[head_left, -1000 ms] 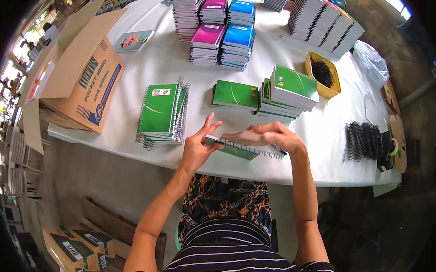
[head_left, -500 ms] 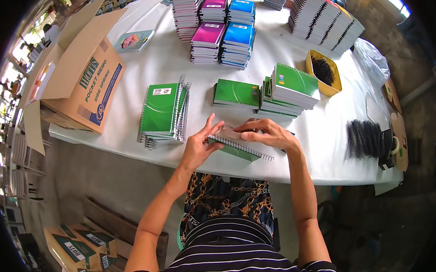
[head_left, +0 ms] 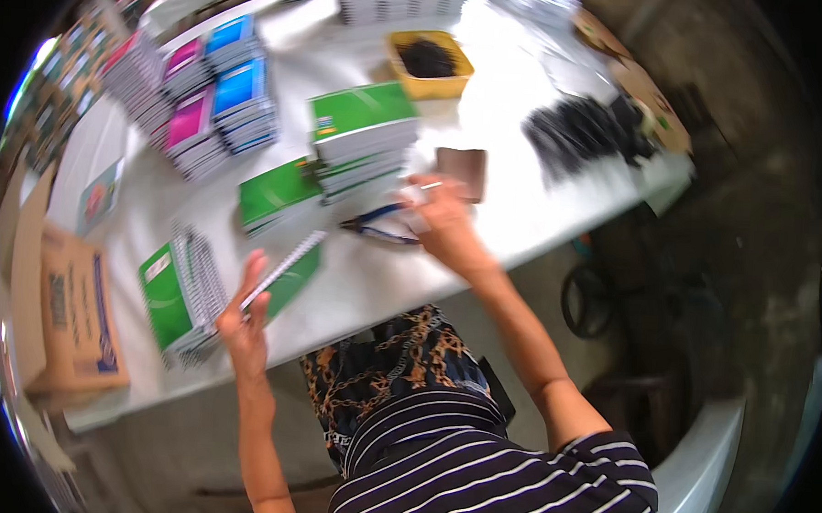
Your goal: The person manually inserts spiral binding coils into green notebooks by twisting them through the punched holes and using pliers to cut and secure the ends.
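Observation:
My left hand point(head_left: 246, 318) grips a green spiral notebook point(head_left: 292, 286) near the table's front edge. The notebook is tilted, its spiral edge facing up and the fingers at its left end. My right hand point(head_left: 449, 223) is low over the table to the right, beside the blue-handled pliers point(head_left: 376, 220). Its fingers are smeared by motion, and whether they hold the pliers is unclear. A brown flat rectangular piece point(head_left: 470, 172) lies just beyond that hand. Something small and white point(head_left: 417, 207) shows at the fingers, too blurred to name.
Green notebooks point(head_left: 362, 126) are stacked ahead, with more spiral notebooks point(head_left: 175, 292) at left. Magenta and blue notebooks point(head_left: 242, 93) stand farther back. A yellow tray point(head_left: 467, 76) holds dark pieces. Black spiral coils point(head_left: 567, 140) lie at right, and a cardboard box point(head_left: 78, 315) stands at left.
The view has swung to the right. My right hand has left the notebook and moved right to the pliers. The brown piece, earlier at the notebook, now lies on the table.

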`<state>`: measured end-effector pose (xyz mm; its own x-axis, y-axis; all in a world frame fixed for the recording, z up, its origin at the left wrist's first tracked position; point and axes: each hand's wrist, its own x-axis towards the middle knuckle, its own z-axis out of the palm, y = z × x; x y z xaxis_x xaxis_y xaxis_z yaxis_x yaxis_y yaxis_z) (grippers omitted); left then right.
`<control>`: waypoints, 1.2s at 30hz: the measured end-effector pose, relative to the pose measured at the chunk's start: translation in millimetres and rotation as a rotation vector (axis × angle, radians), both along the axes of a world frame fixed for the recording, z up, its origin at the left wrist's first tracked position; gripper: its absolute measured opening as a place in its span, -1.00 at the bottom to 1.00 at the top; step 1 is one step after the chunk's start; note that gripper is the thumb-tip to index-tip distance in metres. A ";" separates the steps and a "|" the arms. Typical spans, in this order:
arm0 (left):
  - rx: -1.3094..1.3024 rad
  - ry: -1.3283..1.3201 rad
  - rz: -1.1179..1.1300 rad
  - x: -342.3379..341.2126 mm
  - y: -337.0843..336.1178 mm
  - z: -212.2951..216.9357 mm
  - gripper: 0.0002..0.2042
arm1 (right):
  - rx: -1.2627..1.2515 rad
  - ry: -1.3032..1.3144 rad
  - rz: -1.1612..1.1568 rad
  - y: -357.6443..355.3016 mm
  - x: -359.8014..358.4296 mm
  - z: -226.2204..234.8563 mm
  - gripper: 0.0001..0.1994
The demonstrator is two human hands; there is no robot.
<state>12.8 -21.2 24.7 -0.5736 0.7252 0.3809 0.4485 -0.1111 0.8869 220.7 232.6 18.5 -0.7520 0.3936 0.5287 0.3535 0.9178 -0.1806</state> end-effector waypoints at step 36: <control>-0.270 0.740 0.382 42.9 19.7 12.3 -0.48 | -1.617 -0.171 0.418 -93.2 -22.7 58.8 -0.63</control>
<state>55.7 -1.5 37.0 -0.4694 0.6532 0.5942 0.8829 0.3364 0.3277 198.0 139.4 77.3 -0.9403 0.1856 -0.2852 0.2642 -0.1303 -0.9556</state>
